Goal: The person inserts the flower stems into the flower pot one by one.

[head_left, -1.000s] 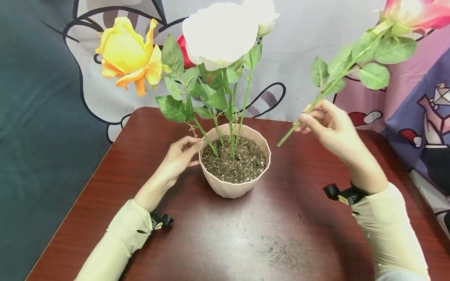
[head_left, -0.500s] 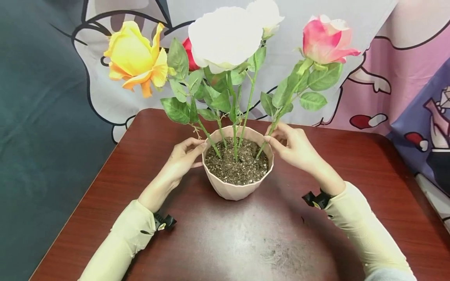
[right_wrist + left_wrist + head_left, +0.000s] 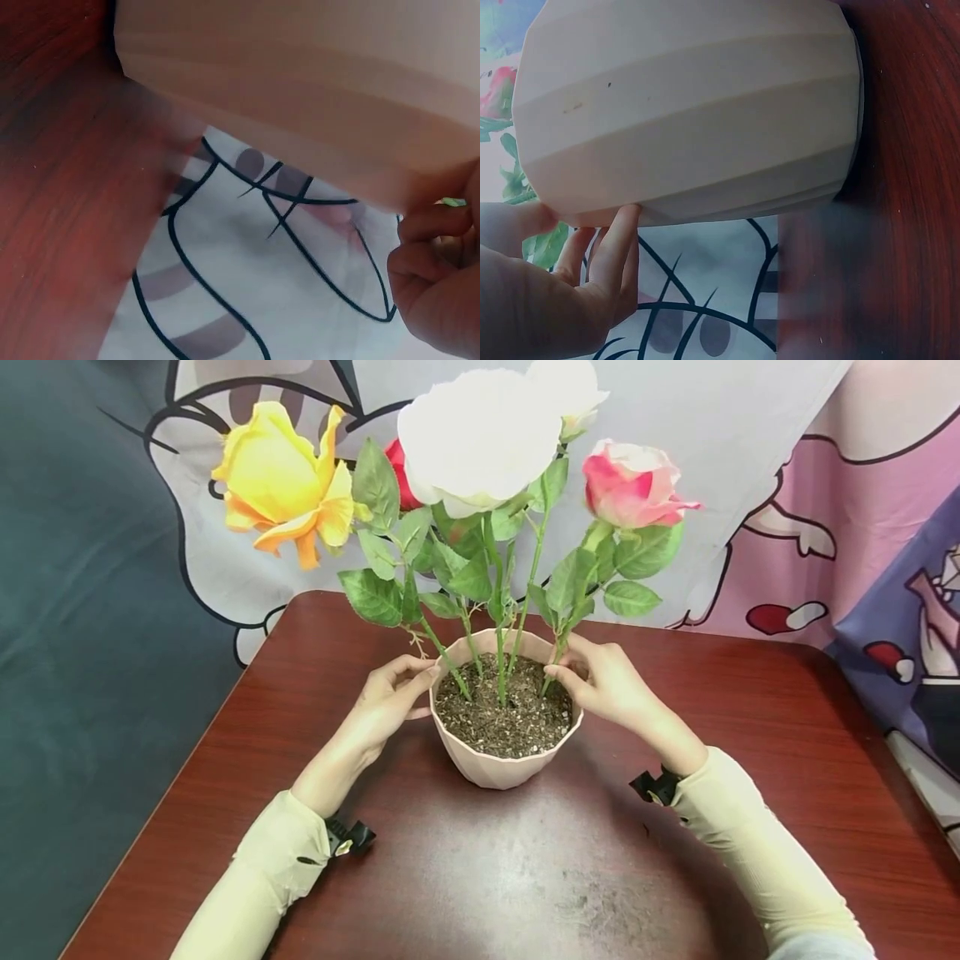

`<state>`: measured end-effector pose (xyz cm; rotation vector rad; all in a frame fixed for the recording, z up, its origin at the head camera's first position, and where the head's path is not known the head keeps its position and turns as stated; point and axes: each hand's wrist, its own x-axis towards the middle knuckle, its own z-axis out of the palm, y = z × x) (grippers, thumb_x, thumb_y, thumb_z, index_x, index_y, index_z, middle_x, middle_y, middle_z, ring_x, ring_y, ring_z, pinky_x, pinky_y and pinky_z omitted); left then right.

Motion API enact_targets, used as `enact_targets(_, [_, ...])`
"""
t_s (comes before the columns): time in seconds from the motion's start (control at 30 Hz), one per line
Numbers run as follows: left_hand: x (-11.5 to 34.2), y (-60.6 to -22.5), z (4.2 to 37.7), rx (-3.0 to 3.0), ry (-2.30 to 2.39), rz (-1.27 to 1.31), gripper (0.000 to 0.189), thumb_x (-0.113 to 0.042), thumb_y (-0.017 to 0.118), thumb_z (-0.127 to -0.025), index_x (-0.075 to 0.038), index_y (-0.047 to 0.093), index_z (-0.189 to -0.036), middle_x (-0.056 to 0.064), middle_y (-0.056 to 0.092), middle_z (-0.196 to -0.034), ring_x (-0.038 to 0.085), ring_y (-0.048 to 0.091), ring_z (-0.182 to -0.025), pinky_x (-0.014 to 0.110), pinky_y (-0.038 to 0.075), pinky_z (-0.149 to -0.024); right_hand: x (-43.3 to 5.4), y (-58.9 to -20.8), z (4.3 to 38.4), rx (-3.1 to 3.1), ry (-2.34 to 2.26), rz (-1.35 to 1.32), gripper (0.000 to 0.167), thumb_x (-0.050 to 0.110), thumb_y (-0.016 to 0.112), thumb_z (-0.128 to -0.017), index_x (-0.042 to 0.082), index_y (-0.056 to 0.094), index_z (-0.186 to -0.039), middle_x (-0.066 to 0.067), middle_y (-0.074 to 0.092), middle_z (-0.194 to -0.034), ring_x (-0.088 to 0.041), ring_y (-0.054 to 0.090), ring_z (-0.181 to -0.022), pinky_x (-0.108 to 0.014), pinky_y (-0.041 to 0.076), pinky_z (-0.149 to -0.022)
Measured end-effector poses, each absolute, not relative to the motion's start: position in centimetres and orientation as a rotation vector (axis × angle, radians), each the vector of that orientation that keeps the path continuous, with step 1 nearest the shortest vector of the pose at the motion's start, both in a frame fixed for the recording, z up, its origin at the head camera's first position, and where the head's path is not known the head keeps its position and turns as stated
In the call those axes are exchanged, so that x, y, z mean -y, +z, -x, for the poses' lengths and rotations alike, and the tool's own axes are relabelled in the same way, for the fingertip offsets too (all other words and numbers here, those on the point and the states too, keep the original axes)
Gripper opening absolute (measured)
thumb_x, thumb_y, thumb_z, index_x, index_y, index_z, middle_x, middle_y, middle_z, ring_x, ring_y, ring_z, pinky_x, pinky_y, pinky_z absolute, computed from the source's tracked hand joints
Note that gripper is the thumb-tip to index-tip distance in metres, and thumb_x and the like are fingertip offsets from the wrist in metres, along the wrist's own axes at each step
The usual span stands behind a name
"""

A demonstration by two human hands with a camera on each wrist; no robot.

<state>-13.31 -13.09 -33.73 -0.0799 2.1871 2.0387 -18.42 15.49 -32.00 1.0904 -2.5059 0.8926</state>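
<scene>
A pale pink faceted flower pot [image 3: 498, 768] filled with dark soil [image 3: 510, 722] stands on the table. The left hand [image 3: 386, 697] grips its left rim, thumb at the top edge and fingertips against the outer wall, as the left wrist view shows. At the right rim, the right hand [image 3: 600, 681] pinches the stem of a pink-and-white rose [image 3: 633, 489] whose lower end is in the soil. A yellow rose [image 3: 277, 477], a large white rose [image 3: 480, 439], a smaller white rose [image 3: 566, 393] and a partly hidden red rose [image 3: 400, 472] also rise from the pot.
The reddish-brown wooden table [image 3: 720, 693] extends around the pot. Behind it hangs a cartoon-printed cloth [image 3: 712, 585], with a dark green surface [image 3: 97, 652] at the left. A black wrist camera [image 3: 352, 837] sits on the left forearm, another [image 3: 654, 787] on the right.
The right hand has brought the pink-and-white rose leftward and down from beside the pot into the soil. Lately the bloom has sunk lower and tilted left. The left hand has stayed on the rim.
</scene>
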Motion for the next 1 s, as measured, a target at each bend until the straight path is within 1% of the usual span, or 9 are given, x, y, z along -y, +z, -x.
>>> enact_targets(0.07, [13.1,-33.7,13.1,-2.189,2.038,0.071,0.031,-0.022,0.055,-0.095,-0.003,0.056,-0.120,0.013,0.055,-0.123,0.022,0.052,-0.115,0.033,0.055,-0.079,-15.4,-32.0,18.4,2.546,0.863,-1.100,0.007,0.010,0.068,-0.084,0.009,0.061,-0.086,0.002,0.066,-0.067,-0.003,0.034,-0.044,-0.022,0.031,-0.041])
enact_targets(0.23, [13.2,-33.9,12.9,-2.186,2.039,0.068,0.033,-0.023,0.055,-0.095,-0.003,0.055,-0.121,0.013,0.055,-0.124,0.022,0.052,-0.115,0.034,0.055,-0.080,-15.1,-31.4,18.3,2.670,0.772,-1.095,0.007,0.015,0.068,-0.085,0.012,0.062,-0.086,0.004,0.062,-0.063,-0.005,0.037,-0.046,-0.026,0.035,-0.046])
enact_targets(0.43, [13.1,-33.8,13.0,-2.186,2.033,0.062,0.033,-0.023,0.055,-0.095,-0.003,0.054,-0.122,0.014,0.054,-0.125,0.023,0.051,-0.117,0.034,0.055,-0.081,-15.1,-31.4,18.2,2.738,0.783,-1.017,0.008,0.021,0.067,-0.086,0.014,0.063,-0.089,0.006,0.064,-0.068,-0.008,0.041,-0.051,-0.028,0.036,-0.049])
enact_targets(0.57, [12.9,-33.8,13.3,-2.187,2.026,0.057,0.033,-0.024,0.054,-0.096,-0.004,0.055,-0.122,0.013,0.054,-0.126,0.024,0.051,-0.117,0.034,0.055,-0.081,-15.4,-31.7,18.1,2.718,0.826,-0.923,0.016,0.030,0.071,-0.083,0.019,0.063,-0.093,0.005,0.053,-0.061,-0.011,0.041,-0.052,-0.028,0.035,-0.049])
enact_targets(0.67, [12.8,-34.0,13.5,-2.177,2.024,0.062,0.033,-0.023,0.054,-0.096,-0.004,0.055,-0.123,0.013,0.054,-0.126,0.024,0.050,-0.118,0.034,0.055,-0.082,-15.7,-32.1,18.1,2.698,0.938,-0.869,0.028,0.032,0.074,-0.081,0.018,0.063,-0.102,0.002,0.046,-0.059,-0.013,0.042,-0.053,-0.028,0.036,-0.047])
enact_targets(0.73, [12.8,-34.1,13.6,-2.176,2.025,0.064,0.033,-0.023,0.055,-0.095,-0.005,0.055,-0.122,0.013,0.054,-0.126,0.024,0.051,-0.117,0.034,0.055,-0.081,-15.8,-32.4,18.2,2.669,1.004,-0.856,0.037,0.031,0.075,-0.079,0.016,0.062,-0.110,0.001,0.049,-0.061,-0.013,0.044,-0.054,-0.027,0.038,-0.047])
enact_targets(0.8, [12.8,-34.3,13.7,-2.183,2.022,0.056,0.033,-0.023,0.055,-0.095,-0.004,0.055,-0.123,0.014,0.054,-0.126,0.025,0.051,-0.117,0.034,0.055,-0.081,-16.1,-32.7,18.2,2.636,1.046,-0.856,0.043,0.028,0.076,-0.078,0.013,0.061,-0.116,0.000,0.053,-0.068,-0.012,0.049,-0.058,-0.027,0.043,-0.049])
enact_targets(0.9, [13.0,-34.5,13.9,-2.198,2.021,0.062,0.033,-0.024,0.055,-0.095,-0.005,0.056,-0.122,0.013,0.055,-0.125,0.024,0.052,-0.116,0.033,0.056,-0.079,-16.6,-33.1,18.3,2.602,1.099,-0.847,0.045,0.023,0.076,-0.079,0.011,0.060,-0.119,-0.001,0.058,-0.077,-0.012,0.054,-0.064,-0.027,0.047,-0.054])
enact_targets(1.0, [13.1,-34.8,14.1,-2.203,2.019,0.079,0.034,-0.026,0.056,-0.095,-0.005,0.056,-0.121,0.012,0.055,-0.125,0.023,0.052,-0.115,0.032,0.056,-0.078,-17.4,-33.6,18.3,2.617,1.163,-0.813,0.044,0.019,0.074,-0.081,0.012,0.059,-0.121,-0.002,0.062,-0.081,-0.013,0.057,-0.067,-0.026,0.050,-0.059])
